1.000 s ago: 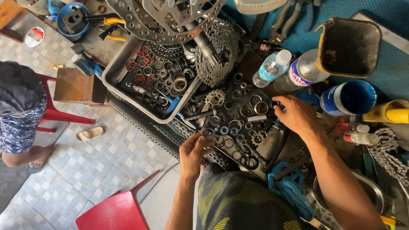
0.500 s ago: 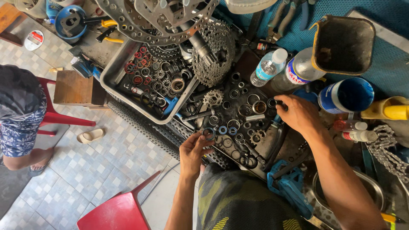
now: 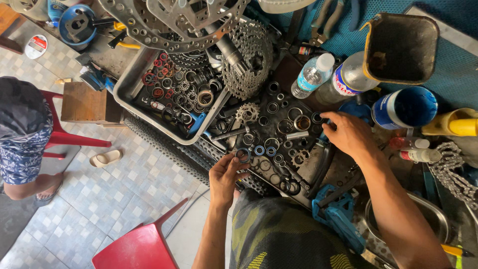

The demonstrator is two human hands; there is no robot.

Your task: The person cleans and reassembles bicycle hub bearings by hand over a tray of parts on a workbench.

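Observation:
My left hand pinches a small dark metal ring at its fingertips, just above the pile of loose bike parts. Blue-rimmed bearings lie right beside it. My right hand rests palm down on the parts pile, fingers spread, with the fingertips near a few steel rings. It holds nothing that I can see. A small sprocket lies between the two hands, farther back.
A grey tray of rings and bearings sits at the left, with a large cassette behind. A water bottle, blue can, black tub and chain stand right. A tyre, red chair and another person are lower left.
My left hand has lifted slightly and turned the ring at its fingertips. My right hand has stayed on the parts pile, shifting only a little.

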